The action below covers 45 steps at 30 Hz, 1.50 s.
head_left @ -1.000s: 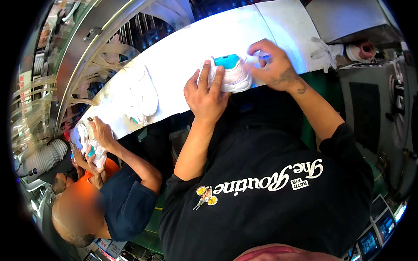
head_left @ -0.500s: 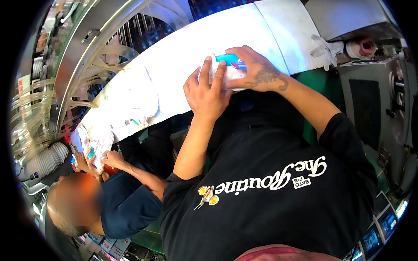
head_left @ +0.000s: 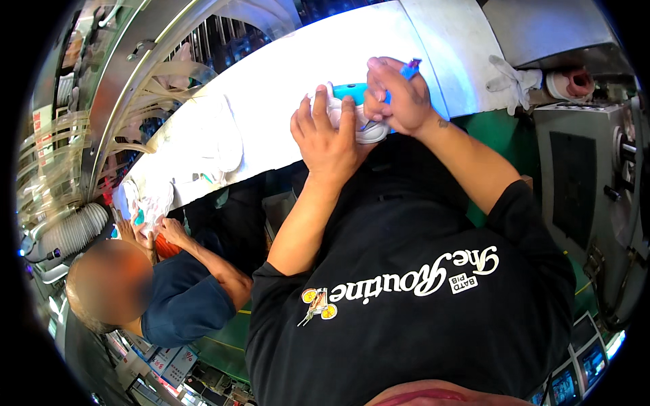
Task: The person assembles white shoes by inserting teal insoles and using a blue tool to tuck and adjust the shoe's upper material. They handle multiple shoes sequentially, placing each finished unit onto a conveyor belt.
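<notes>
A white shoe (head_left: 373,134) with a turquoise shoe last (head_left: 348,91) inside lies at the near edge of the white worktop (head_left: 291,78). My left hand (head_left: 328,141) rests on the shoe's left side, fingers spread over its upper and steadying it. My right hand (head_left: 399,98) is above the right part of the shoe, fingers curled round a slim blue-and-purple pen-like tool (head_left: 411,68). One end of the tool sticks up past the knuckles. A thin dark tip shows below the hand against the shoe. My palm hides the tool's middle.
Light gloves (head_left: 512,82) and a white shoe with a reddish inside (head_left: 571,85) lie at the right, by a grey machine box (head_left: 575,169). On the left, a co-worker (head_left: 196,291) handles another white shoe (head_left: 152,203). Clear hoses (head_left: 172,76) run along the far left edge.
My right hand has turned and closed into a fist-like grip, raising the tool's blue end up and right. My left hand stays on the shoe.
</notes>
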Motion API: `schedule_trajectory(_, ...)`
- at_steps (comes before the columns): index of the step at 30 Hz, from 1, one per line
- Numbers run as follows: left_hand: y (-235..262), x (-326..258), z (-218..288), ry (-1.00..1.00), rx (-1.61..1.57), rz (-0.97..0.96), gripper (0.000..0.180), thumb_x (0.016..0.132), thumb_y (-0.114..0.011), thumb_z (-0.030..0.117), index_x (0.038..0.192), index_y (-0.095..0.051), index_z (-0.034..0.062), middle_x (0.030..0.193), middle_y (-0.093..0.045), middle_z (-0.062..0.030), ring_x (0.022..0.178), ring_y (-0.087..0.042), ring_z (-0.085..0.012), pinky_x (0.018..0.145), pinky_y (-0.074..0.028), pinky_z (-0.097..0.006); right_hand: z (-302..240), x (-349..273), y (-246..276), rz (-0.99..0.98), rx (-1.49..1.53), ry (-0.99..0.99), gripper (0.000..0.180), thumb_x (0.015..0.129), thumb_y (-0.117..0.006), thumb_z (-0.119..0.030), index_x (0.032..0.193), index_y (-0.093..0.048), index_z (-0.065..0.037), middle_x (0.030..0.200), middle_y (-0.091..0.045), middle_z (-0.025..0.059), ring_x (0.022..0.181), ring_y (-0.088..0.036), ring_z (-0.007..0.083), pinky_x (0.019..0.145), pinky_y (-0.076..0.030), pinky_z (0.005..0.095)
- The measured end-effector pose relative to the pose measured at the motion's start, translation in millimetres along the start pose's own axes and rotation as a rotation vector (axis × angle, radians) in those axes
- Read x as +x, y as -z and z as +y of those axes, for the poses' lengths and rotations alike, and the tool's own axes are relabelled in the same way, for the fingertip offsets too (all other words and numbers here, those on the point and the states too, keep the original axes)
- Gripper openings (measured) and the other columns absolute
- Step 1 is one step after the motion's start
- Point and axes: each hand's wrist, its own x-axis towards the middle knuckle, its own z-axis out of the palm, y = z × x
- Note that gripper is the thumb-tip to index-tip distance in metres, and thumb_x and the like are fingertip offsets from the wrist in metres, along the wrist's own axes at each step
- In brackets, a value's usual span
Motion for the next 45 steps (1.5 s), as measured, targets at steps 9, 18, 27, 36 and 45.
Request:
schedule_trajectory(9, -3.2, 1.2, 3.9, -0.011, -0.011, 0.074, 0.091, 0.066, -0.097, 0.052, 0.140, -0.063, 0.0104, 0.155, -0.050, -0.0286, 0.134, -0.053, -0.0489, 0.106, -0.041, -0.061, 2.3, -12.2, -18.2, 0.379, 0.244, 0.020, 0.045, 0.109, -0.065, -0.042, 0.080, -0.048, -0.013, 0.068, -0.045, 0.0005, 0.050, -0.039, 0.0136, 0.051, -0.036, 0.0333)
schedule_trajectory(18, -3.8, -8.1, -11.0, -0.078, -0.056, 0.105, 0.091, 0.062, -0.099, 0.049, 0.139, -0.066, 0.0140, 0.153, -0.056, -0.0250, 0.131, -0.057, -0.0473, 0.104, -0.044, -0.059, -6.8, -16.7, -7.4, 0.319, 0.419, -0.013, 0.039, 0.109, -0.060, -0.036, 0.078, -0.047, -0.016, 0.068, -0.044, -0.0017, 0.052, -0.036, 0.0145, 0.055, -0.034, 0.0340)
schedule_trajectory(27, -3.4, -14.4, -14.2, -0.101, -0.093, 0.136, 0.090, 0.056, -0.103, 0.051, 0.132, -0.072, 0.0161, 0.152, -0.057, -0.0228, 0.132, -0.057, -0.0464, 0.104, -0.045, -0.058, -2.7, -18.7, -9.0, 0.091, 0.134, 0.038, 0.035, 0.110, -0.057, -0.030, 0.082, -0.049, -0.012, 0.063, -0.040, -0.0003, 0.047, -0.037, 0.0126, 0.049, -0.037, 0.0325)
schedule_trajectory(36, 14.4, -17.1, -37.2, -0.087, -0.258, 0.148, 0.099, 0.062, -0.100, 0.065, 0.142, -0.066, 0.0168, 0.155, -0.053, -0.0259, 0.138, -0.056, -0.0445, 0.109, -0.048, -0.056, -41.9, 20.8, 16.2, 0.094, -1.242, 0.349, 0.035, 0.102, -0.075, -0.038, 0.092, -0.065, -0.007, 0.083, -0.066, 0.0073, 0.068, -0.061, 0.0177, 0.067, -0.052, 0.0336)
schedule_trajectory(45, 25.1, -31.8, -78.4, -0.003, -0.588, 0.256, 0.107, 0.055, -0.103, 0.062, 0.140, -0.063, 0.0125, 0.155, -0.050, -0.0286, 0.142, -0.056, -0.0462, 0.111, -0.054, -0.054, -26.9, 7.5, 20.6, -0.258, -1.409, -0.003, 0.102, 0.083, -0.092, -0.042, 0.166, -0.042, -0.009, 0.167, -0.041, 0.0182, 0.151, -0.046, 0.0350, 0.125, -0.039, 0.0515)
